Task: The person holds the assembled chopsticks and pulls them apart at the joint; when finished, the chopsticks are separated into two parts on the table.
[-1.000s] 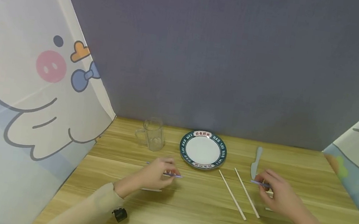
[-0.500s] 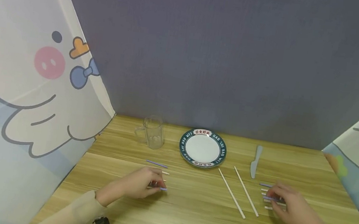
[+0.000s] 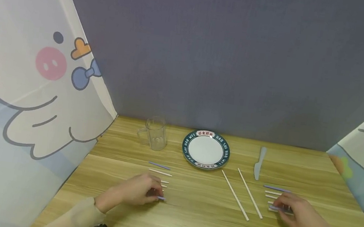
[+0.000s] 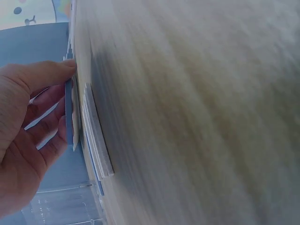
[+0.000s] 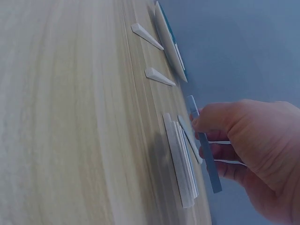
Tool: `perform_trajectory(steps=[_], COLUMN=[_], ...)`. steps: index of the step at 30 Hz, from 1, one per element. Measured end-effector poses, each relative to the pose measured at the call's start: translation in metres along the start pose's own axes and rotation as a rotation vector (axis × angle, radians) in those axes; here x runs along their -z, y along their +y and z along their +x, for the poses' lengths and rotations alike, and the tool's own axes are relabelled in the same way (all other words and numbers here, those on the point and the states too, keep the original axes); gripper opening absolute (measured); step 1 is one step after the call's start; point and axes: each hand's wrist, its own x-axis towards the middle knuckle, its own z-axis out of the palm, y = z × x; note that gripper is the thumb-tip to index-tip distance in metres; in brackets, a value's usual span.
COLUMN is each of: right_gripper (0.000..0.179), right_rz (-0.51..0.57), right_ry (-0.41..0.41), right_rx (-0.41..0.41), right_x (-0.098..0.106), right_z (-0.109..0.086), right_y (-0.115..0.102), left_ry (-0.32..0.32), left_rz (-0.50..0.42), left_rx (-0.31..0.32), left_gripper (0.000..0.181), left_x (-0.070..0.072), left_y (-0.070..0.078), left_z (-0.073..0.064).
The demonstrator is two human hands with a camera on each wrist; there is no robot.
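My left hand [image 3: 140, 189] pinches a short, thin purple-blue stick [image 4: 69, 112] between thumb and fingers, low over the table. Under and beyond that hand lie several short white sticks [image 3: 160, 172], side by side, partly hidden by the fingers. A purple-blue stick [image 3: 159, 165] lies at the far end of this row. On the right, my right hand [image 3: 304, 215] holds another flat purple-blue stick [image 5: 211, 164] just above a similar row. That row has several white sticks [image 5: 174, 154] and a purple-blue stick [image 3: 275, 188] at its far end.
Between the rows, two long white chopsticks [image 3: 235, 196] lie slanted. A white plate with a dark green rim [image 3: 186, 155] is at the back, a clear glass mug [image 3: 156, 137] left of it. A pale blue knife [image 3: 259, 164] lies right. A dark wall [image 3: 229, 58] rises behind.
Both hands have come nearer to me with their sticks and spread outward, the left leftward, the right rightward. More of both stick rows now shows beyond the hands.
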Motion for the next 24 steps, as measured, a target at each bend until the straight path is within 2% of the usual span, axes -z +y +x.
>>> perform_trajectory(steps=[8,16,24], right_gripper=[0.053,0.046,0.045], right_rz=[0.073,0.06,0.031], right_ry=[0.007,-0.079,-0.083], right_rx=[0.046,0.014,0.018], right_x=[-0.0072,-0.0091,-0.0088], right_z=[-0.0036,-0.0049,-0.0049], right_y=[0.0013,0.0013,0.0005], left_ry=[-0.01,-0.015,-0.014], left_rz=[0.026,0.029,0.033], left_rx=[0.015,-0.006,-0.003], left_gripper=[0.008,0.008,0.009], left_x=[-0.0048,-0.0063,-0.0069], left_y=[-0.0036,-0.0058,-0.0096], left_z=[0.0007,0.0033,0.0048])
